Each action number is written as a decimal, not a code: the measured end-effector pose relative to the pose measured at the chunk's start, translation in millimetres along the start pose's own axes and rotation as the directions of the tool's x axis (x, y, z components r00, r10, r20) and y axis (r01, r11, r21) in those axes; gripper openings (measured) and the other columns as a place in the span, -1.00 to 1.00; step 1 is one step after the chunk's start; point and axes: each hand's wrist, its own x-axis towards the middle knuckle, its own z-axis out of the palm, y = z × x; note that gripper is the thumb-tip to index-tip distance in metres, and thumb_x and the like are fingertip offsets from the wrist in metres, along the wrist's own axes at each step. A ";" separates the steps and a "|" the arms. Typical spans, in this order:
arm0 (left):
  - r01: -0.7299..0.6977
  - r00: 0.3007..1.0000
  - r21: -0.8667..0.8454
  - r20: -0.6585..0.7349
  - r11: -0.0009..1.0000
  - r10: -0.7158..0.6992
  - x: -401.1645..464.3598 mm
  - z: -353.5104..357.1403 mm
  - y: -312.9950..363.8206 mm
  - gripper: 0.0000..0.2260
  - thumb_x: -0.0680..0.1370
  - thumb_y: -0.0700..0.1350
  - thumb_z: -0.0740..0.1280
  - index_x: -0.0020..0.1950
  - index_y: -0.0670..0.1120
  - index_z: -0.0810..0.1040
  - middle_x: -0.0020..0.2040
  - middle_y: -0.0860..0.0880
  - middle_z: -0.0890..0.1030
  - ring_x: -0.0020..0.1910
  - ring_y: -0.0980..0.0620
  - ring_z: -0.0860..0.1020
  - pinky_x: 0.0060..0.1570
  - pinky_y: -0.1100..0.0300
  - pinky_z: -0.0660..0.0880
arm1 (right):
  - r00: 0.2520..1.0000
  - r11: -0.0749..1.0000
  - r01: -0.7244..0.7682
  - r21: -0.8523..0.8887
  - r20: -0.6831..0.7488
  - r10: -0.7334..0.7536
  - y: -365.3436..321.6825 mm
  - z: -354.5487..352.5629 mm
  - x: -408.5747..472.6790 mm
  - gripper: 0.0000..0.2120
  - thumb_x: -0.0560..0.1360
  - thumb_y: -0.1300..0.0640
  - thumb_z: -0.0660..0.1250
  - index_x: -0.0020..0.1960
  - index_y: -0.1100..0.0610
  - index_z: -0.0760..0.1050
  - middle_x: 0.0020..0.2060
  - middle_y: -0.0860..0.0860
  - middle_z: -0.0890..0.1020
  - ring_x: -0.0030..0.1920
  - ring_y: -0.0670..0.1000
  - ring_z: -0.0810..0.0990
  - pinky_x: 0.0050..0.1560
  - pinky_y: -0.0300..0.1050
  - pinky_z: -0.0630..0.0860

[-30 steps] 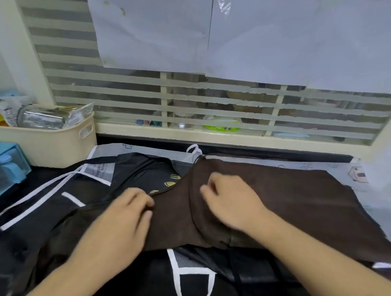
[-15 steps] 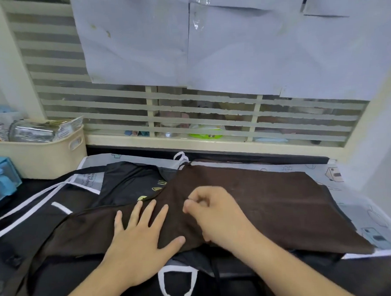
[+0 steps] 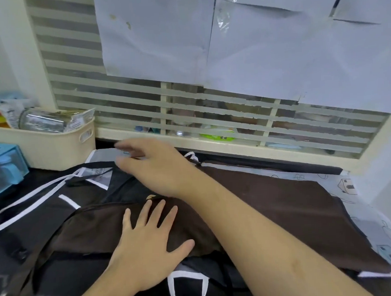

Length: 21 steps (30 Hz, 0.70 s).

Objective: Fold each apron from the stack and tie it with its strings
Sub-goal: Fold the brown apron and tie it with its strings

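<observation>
A brown apron (image 3: 272, 202) lies spread across the top of the stack, its right part flat and its left part folded over. My left hand (image 3: 147, 247) presses flat on the brown cloth with fingers spread. My right hand (image 3: 154, 165) is stretched across to the far left, above a black apron (image 3: 46, 214) with white strings (image 3: 34, 197); its fingers are blurred and extended, holding nothing that I can see. My right forearm crosses over the brown apron. A black apron part with a white-trimmed loop (image 3: 188, 288) shows at the near edge.
A cream basket (image 3: 45, 146) with packets and a jar stands at the back left, beside a blue box (image 3: 3, 167). A slatted window (image 3: 211, 115) with taped paper sheets runs along the back. A printed grey sheet (image 3: 363, 216) lies under the aprons at right.
My right hand let go of the brown cloth's middle and reached far left toward the back. My left hand stays flat on the brown apron. The camera moved closer.
</observation>
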 end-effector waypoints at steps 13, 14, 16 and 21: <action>-0.065 0.998 0.018 0.014 0.998 0.065 -1.1 -6.9 -23.2 -0.21 0.36 0.65 -0.36 0.59 0.47 -0.23 0.64 0.30 -0.31 0.58 0.25 -0.44 0.64 -0.02 -0.29 | 0.841 0.668 -0.509 -0.543 -0.149 0.520 212.4 -66.6 -242.2 -0.36 0.55 -0.40 -0.32 0.63 -0.40 -0.13 0.63 -0.36 -0.18 0.64 -0.21 -0.25 0.64 -0.12 -0.20; -0.078 0.997 0.006 0.012 0.997 0.078 -0.6 -7.6 -26.0 -0.24 0.37 0.63 -0.37 0.57 0.49 -0.21 0.63 0.34 -0.31 0.56 0.30 -0.45 0.63 0.03 -0.30 | 0.830 0.655 -0.526 -0.542 -0.160 0.534 218.5 -76.8 -254.4 -0.42 0.61 -0.37 -0.27 0.63 -0.40 -0.13 0.64 -0.35 -0.18 0.64 -0.22 -0.25 0.64 -0.13 -0.21; -0.068 0.997 -0.049 0.018 0.997 0.069 0.7 -6.7 -36.1 -0.26 0.38 0.61 -0.38 0.57 0.52 -0.14 0.60 0.41 -0.29 0.52 0.39 -0.45 0.60 0.13 -0.35 | 0.812 0.634 -0.558 -0.535 -0.193 0.551 228.8 -91.9 -271.1 -0.50 0.70 -0.27 -0.17 0.64 -0.38 -0.12 0.64 -0.34 -0.17 0.65 -0.20 -0.23 0.64 -0.12 -0.19; -0.073 0.991 -0.176 -0.119 0.982 0.052 11.2 -12.6 -11.4 -0.36 0.49 0.36 0.17 0.57 0.26 0.32 0.64 0.28 0.13 0.62 0.24 0.09 0.62 0.10 0.02 | 0.738 0.598 -0.672 -0.437 -0.324 0.592 220.5 -105.6 -271.8 -0.37 0.68 -0.12 0.12 0.70 -0.14 -0.01 0.69 -0.16 -0.01 0.68 -0.05 -0.07 0.66 -0.08 -0.05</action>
